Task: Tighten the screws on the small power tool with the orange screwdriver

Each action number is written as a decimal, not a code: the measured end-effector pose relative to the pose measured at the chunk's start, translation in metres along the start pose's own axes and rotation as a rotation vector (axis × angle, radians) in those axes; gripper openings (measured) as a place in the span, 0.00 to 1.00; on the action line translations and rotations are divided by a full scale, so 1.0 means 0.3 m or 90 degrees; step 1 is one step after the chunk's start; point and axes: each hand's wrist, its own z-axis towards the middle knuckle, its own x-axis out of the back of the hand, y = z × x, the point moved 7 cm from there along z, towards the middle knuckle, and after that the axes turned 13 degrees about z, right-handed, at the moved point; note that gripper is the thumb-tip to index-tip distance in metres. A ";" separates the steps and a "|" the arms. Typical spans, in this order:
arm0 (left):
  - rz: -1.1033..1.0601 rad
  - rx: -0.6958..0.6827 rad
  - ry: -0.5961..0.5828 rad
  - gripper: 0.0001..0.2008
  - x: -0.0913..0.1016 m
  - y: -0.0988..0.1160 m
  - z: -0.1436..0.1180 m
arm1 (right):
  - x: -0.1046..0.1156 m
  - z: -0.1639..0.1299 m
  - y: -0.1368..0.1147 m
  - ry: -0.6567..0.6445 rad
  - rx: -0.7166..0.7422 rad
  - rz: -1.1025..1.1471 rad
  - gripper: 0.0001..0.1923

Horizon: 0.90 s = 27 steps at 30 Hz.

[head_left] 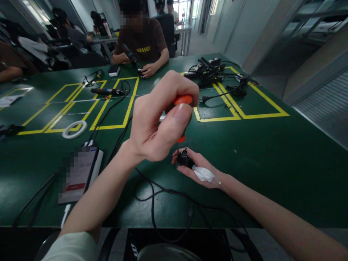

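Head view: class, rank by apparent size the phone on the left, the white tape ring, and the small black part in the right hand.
1. phone, though nearness to the camera enlarges it
2. white tape ring
3. small black part, in the right hand

Screwdriver (pixel 181 108) above small part (pixel 183 158), phone (pixel 78 174) left, tape roll (pixel 74 129) behind phone.
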 end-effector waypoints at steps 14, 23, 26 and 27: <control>0.078 0.045 -0.097 0.09 -0.035 0.013 -0.065 | 0.005 -0.006 -0.012 -0.008 0.016 0.005 0.13; 0.103 -0.022 -0.070 0.05 0.005 0.060 0.026 | -0.003 -0.012 -0.007 0.006 0.021 -0.012 0.12; 0.082 -0.055 -0.073 0.03 -0.003 0.064 0.024 | -0.002 -0.006 0.001 0.011 0.028 -0.032 0.10; 0.076 -0.057 -0.079 0.04 -0.006 0.063 0.022 | -0.001 -0.005 0.001 0.013 0.027 -0.029 0.11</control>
